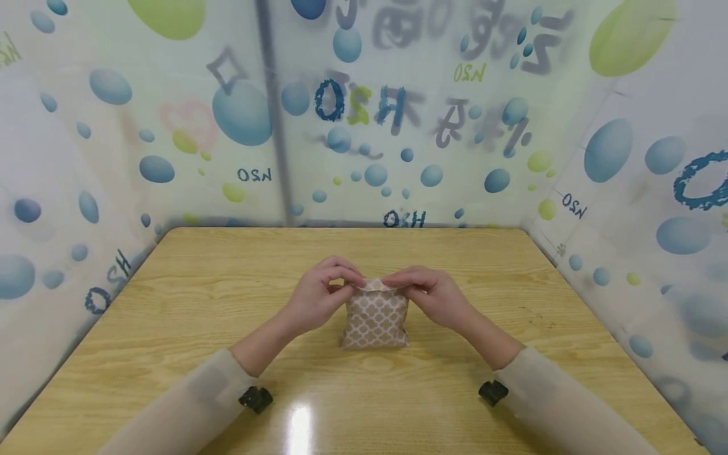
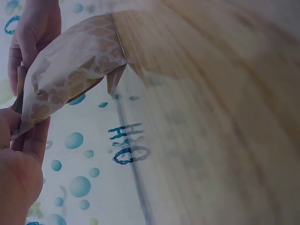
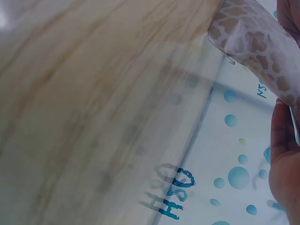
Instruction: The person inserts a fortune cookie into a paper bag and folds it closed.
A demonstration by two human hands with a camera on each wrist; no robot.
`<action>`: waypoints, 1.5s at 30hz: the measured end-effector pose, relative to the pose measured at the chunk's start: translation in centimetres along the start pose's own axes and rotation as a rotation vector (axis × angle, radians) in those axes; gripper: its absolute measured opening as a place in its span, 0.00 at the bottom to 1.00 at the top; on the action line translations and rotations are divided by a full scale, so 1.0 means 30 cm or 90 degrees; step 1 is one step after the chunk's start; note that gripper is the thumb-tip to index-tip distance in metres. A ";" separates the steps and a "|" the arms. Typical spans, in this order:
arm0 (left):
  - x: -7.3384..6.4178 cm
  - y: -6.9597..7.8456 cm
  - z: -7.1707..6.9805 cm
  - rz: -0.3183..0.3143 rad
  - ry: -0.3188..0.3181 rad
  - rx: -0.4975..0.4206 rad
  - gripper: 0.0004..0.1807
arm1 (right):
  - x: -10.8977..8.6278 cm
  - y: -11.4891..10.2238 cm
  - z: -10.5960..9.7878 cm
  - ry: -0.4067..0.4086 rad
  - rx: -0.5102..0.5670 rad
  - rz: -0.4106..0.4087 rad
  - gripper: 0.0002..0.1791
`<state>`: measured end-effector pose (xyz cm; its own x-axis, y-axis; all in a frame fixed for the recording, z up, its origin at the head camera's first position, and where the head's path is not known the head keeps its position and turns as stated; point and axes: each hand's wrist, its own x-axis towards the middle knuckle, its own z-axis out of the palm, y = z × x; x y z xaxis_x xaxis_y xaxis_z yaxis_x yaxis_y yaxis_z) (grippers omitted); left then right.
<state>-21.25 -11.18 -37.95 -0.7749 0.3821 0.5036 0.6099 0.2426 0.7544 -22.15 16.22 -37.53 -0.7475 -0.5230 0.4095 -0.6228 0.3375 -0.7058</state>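
A small brown paper bag (image 1: 376,321) with a white lattice pattern stands on the table between the two hands, its sides bulging. Its top edge is folded over toward the near side. My left hand (image 1: 321,294) pinches the left end of that fold between thumb and fingers. At the other end, my right hand (image 1: 438,296) pinches the fold in the same way. In the left wrist view the bag (image 2: 70,65) looks puffed out, with a pointed lower corner. The right wrist view shows the bag's patterned side (image 3: 255,40). Whatever the bag holds is hidden.
The wooden table (image 1: 199,284) has light grain and a bright reflection near its front edge. Pale curtains (image 1: 364,196) printed with blue and green bubbles surround it at the back and both sides. A black strap piece (image 1: 256,399) is on the left sleeve, another (image 1: 493,392) on the right.
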 end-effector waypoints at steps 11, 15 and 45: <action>0.012 0.022 0.003 -0.127 -0.023 -0.015 0.05 | 0.001 -0.007 -0.006 -0.019 -0.026 -0.038 0.16; 0.024 0.023 0.023 -0.104 -0.029 0.000 0.02 | 0.001 -0.012 -0.008 -0.024 -0.029 -0.025 0.16; 0.026 0.041 0.069 0.011 0.017 0.094 0.06 | 0.047 -0.071 0.048 0.051 -0.179 -0.066 0.04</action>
<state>-20.76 -8.74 -37.51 -0.7669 0.3636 0.5288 0.6396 0.3659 0.6761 -21.55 13.63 -36.27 -0.6859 -0.5065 0.5224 -0.7274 0.4955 -0.4747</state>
